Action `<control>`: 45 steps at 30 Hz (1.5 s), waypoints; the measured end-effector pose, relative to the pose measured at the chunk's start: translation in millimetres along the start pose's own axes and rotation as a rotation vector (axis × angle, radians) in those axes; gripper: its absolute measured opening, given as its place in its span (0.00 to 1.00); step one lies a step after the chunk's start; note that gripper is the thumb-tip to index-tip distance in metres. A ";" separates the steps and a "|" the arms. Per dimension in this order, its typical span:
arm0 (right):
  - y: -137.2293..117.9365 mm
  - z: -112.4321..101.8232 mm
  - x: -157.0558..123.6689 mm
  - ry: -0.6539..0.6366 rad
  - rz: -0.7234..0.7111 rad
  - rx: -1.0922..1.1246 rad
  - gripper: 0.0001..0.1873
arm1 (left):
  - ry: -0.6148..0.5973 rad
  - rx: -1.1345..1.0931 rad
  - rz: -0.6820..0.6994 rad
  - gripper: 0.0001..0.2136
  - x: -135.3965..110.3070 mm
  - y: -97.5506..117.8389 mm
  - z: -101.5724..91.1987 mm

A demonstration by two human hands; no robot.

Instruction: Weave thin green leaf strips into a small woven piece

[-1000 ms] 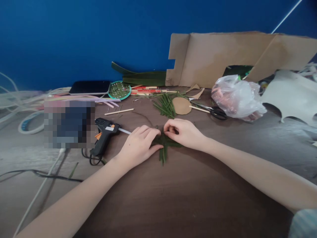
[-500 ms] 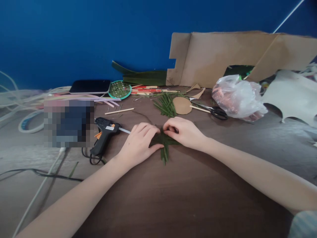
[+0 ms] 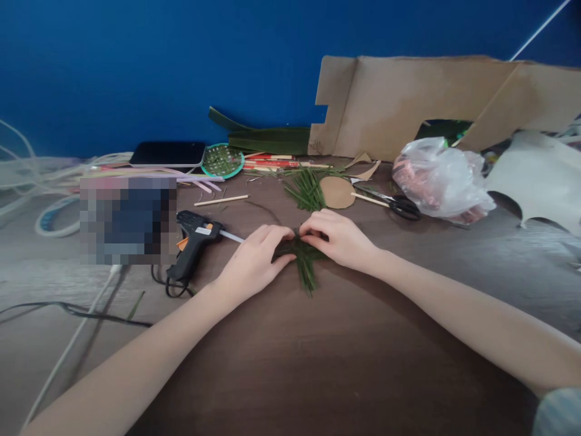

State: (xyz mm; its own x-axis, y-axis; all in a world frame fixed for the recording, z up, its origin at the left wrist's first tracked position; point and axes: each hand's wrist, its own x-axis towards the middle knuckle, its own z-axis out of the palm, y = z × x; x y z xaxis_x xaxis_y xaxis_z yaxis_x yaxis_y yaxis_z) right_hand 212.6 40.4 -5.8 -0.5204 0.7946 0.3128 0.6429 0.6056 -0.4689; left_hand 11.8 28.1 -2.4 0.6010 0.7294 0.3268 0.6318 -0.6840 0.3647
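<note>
A small bundle of green leaf strips (image 3: pixel 305 266) lies on the dark wooden table (image 3: pixel 345 363), its loose ends fanning toward me. My left hand (image 3: pixel 255 260) rests on the bundle's left side with fingers together, pressing it down. My right hand (image 3: pixel 338 238) pinches the top of the bundle between thumb and fingers. Both hands meet over the strips, hiding their upper part.
A black glue gun (image 3: pixel 193 242) with its cord lies left of my hands. Behind are loose green strips (image 3: pixel 305 189), a brown paper disc (image 3: pixel 336 192), scissors (image 3: pixel 394 204), a plastic bag (image 3: pixel 439 181), a cardboard sheet (image 3: pixel 422 103), a phone (image 3: pixel 167 154) and a green round lid (image 3: pixel 222 160).
My left hand's fingers have curled tighter onto the bundle, and the strips' loose ends have shifted slightly right. Both hands stay on the bundle.
</note>
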 end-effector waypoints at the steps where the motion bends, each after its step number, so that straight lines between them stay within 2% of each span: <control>1: 0.1 0.3 -0.1 0.002 -0.010 -0.003 0.03 | -0.007 -0.013 0.005 0.13 0.1 0.0 -0.1; 6: 0.7 1.1 0.2 0.000 -0.021 -0.011 0.03 | -0.043 -0.092 -0.013 0.16 1.2 0.4 -0.6; 13: -1.3 -0.3 -1.6 0.015 -0.039 -0.004 0.04 | -0.056 -0.149 -0.046 0.16 2.2 0.6 -0.5; 18: -4.7 -0.6 -0.2 0.011 0.007 0.037 0.04 | -0.049 -0.161 -0.026 0.19 3.2 0.7 -0.5; 25: -6.0 0.0 1.3 0.101 -0.023 0.097 0.04 | -0.045 -0.210 -0.076 0.19 2.0 0.5 1.1; 36: -4.8 -0.2 1.7 0.079 0.008 0.139 0.03 | -0.051 -0.231 -0.050 0.20 1.6 -0.6 2.0; 45: -3.8 -0.6 0.7 0.071 0.012 0.151 0.06 | -0.041 -0.229 -0.043 0.21 2.4 0.8 0.4</control>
State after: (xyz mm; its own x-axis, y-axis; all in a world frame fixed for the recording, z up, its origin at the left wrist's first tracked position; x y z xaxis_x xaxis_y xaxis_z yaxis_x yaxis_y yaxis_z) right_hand 210.1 38.7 -3.4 -0.4687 0.8058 0.3619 0.5538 0.5872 -0.5903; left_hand 13.9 29.4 -1.7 0.5983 0.7536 0.2723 0.5326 -0.6279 0.5676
